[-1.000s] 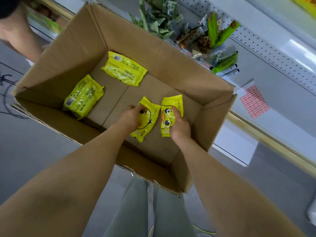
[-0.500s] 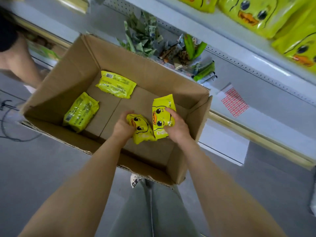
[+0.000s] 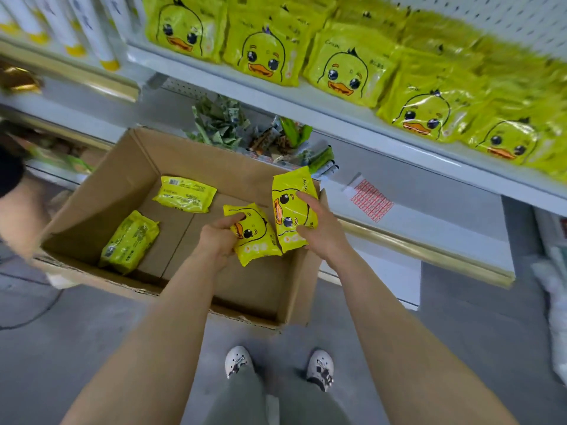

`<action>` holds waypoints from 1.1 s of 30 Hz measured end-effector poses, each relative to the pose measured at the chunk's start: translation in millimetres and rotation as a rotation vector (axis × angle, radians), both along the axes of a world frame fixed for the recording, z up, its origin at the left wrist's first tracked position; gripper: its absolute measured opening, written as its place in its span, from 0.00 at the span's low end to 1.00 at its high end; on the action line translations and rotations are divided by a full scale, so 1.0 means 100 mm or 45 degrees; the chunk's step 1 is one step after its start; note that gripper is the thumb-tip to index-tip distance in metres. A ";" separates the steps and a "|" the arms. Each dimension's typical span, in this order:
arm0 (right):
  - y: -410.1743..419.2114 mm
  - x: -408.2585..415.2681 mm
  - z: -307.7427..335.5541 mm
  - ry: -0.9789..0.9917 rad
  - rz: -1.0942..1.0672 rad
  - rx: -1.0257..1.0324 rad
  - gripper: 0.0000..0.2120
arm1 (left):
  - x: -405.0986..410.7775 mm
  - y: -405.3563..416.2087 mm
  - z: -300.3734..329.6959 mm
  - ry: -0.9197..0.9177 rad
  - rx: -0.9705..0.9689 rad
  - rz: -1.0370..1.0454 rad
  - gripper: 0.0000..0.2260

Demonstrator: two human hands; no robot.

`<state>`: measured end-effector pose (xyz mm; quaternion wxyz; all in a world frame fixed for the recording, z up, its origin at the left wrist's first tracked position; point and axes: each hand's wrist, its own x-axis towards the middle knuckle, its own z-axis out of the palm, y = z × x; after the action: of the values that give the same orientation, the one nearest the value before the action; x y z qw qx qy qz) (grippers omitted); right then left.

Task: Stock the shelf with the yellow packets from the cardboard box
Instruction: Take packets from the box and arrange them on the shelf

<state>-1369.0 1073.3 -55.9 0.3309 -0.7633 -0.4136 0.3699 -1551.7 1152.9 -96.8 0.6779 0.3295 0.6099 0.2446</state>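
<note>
An open cardboard box (image 3: 129,167) stands on the floor below the shelves. My left hand (image 3: 216,240) grips a yellow duck-face packet (image 3: 256,240) above the box's right half. My right hand (image 3: 320,231) holds a second yellow packet (image 3: 291,197) upright, just right of the first. Two more yellow packets lie label-side up on the box bottom, one at the back (image 3: 184,194) and one at the left (image 3: 130,240). The white shelf (image 3: 306,104) above carries several rows of the same duck packets (image 3: 349,75).
A lower shelf (image 3: 429,222) behind the box holds green and brown wrapped goods (image 3: 260,139) and a red sticker sheet (image 3: 371,199). White and yellow tubes (image 3: 76,29) stand at the upper left. Another person's leg (image 3: 18,219) is at the left. My shoes (image 3: 237,361) stand on the grey floor.
Both hands have lifted their packets off the box bottom and up toward the shelf. My view has tilted up, bringing the stocked shelf into sight.
</note>
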 end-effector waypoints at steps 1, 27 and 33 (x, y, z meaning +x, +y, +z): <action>-0.04 0.05 0.05 -0.018 0.006 0.039 0.34 | 0.06 -0.03 0.16 -0.053 0.011 0.006 0.26; -2.82 3.03 1.28 0.006 -0.350 0.465 0.26 | 3.32 -2.06 1.52 -0.471 0.608 -0.619 0.26; -3.15 3.68 1.37 -0.053 -0.405 0.488 0.25 | 4.05 -2.35 1.69 -0.477 0.736 -0.640 0.26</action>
<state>-1001.1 757.9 81.2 0.5150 -0.7497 -0.3575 0.2120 -1147.0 918.3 72.7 0.6952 0.5944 0.2833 0.2882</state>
